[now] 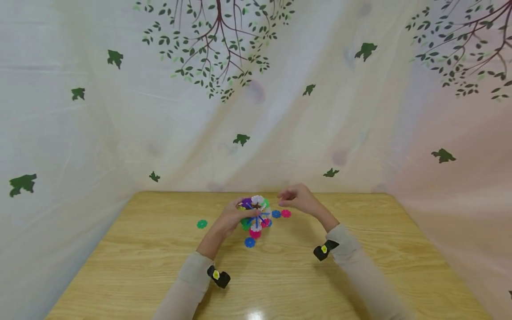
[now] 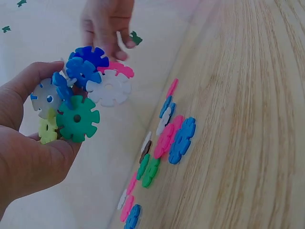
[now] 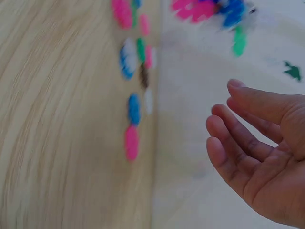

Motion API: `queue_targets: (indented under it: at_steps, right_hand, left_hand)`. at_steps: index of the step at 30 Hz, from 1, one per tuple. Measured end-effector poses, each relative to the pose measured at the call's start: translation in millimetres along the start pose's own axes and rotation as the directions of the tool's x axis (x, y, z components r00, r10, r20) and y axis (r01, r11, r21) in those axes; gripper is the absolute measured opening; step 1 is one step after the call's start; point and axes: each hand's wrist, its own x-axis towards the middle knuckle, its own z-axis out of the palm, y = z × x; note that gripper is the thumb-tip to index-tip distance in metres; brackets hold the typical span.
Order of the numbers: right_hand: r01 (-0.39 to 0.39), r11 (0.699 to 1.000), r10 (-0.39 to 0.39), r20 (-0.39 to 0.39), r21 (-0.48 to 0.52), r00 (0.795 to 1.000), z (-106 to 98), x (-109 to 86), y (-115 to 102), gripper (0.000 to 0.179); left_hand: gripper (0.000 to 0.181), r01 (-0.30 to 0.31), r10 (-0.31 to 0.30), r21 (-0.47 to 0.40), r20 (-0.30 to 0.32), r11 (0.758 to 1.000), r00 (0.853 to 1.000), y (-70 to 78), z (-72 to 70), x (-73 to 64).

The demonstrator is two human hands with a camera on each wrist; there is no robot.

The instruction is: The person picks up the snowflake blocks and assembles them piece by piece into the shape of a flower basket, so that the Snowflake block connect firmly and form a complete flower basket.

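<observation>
My left hand [image 1: 231, 217] grips a cluster of interlocking plastic snowflake discs [image 2: 78, 118] above the table. In the left wrist view the cluster shows green, blue, white, yellow and pink notched discs joined at angles. Fingers and thumb of that hand curl round its near side, hiding part of it. To the right of the cluster and apart from it, my right hand [image 1: 302, 200] hangs in the air. Its fingers [image 3: 233, 152] are loosely bent with nothing between them, as the right wrist view shows.
Loose discs lie flat on the wooden table [image 1: 160, 266]: a green disc [image 1: 202, 224] at the left, a blue disc [image 1: 250, 242] nearer the front, and a pink disc [image 1: 286, 214] beside another blue one at the right. Several more lie beneath the cluster. A printed cloth [image 1: 280, 146] hangs behind.
</observation>
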Motion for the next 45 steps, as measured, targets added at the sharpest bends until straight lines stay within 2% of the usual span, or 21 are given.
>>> queue_targets:
  at_steps: [6,10,18,23,29,33,37,40,45]
  right_hand:
    - [-0.024,0.997,0.034,0.129,-0.08,0.991,-6.0,5.9,30.9,0.021]
    - [-0.069,0.989,0.091,0.164,-0.133,0.982,-4.4,7.6,43.8,0.022]
    - [-0.135,0.985,0.157,0.22,-0.111,0.963,3.7,11.3,58.2,0.032]
    - [-0.173,0.98,0.193,0.244,-0.103,0.95,8.2,10.5,59.4,0.027]
    - [-0.158,0.98,0.187,0.284,-0.122,0.941,8.3,5.2,56.2,0.02]
    - [-0.153,0.983,0.179,0.355,-0.099,0.918,6.0,-1.9,49.5,0.02]
    - [-0.206,0.978,0.204,0.397,-0.039,0.895,3.8,-8.1,44.0,0.022]
    - [-0.215,0.977,0.193,0.393,0.01,0.899,2.9,-10.2,42.0,0.023]
    - [-0.182,0.979,0.142,0.324,0.097,0.935,0.9,-9.1,34.0,0.026]
  left_hand:
    - [0.064,0.009,-0.009,-0.026,-0.015,1.0,1.0,1.5,-1.7,-0.6]
    - [0.064,0.008,-0.008,-0.017,-0.025,1.0,1.0,1.4,-2.5,-1.2]
    - [0.063,0.008,-0.008,-0.027,-0.031,1.0,0.999,0.4,-3.5,-1.6]
    - [0.063,0.017,-0.018,-0.021,-0.048,1.0,0.999,-0.2,-3.8,-1.9]
    - [0.065,0.007,-0.008,-0.026,-0.056,1.0,0.998,-1.1,-4.9,-1.7]
    - [0.063,-0.001,-0.001,-0.023,-0.061,1.0,0.998,-1.6,-5.8,-2.0]
    - [0.061,-0.004,0.003,-0.021,-0.057,1.0,0.998,-1.9,-6.2,-2.0]
    - [0.059,-0.004,0.003,-0.02,-0.054,1.0,0.999,-3.0,-6.2,-1.1]
    - [0.061,0.005,-0.005,-0.008,-0.061,1.0,0.998,-3.7,-4.7,-0.2]
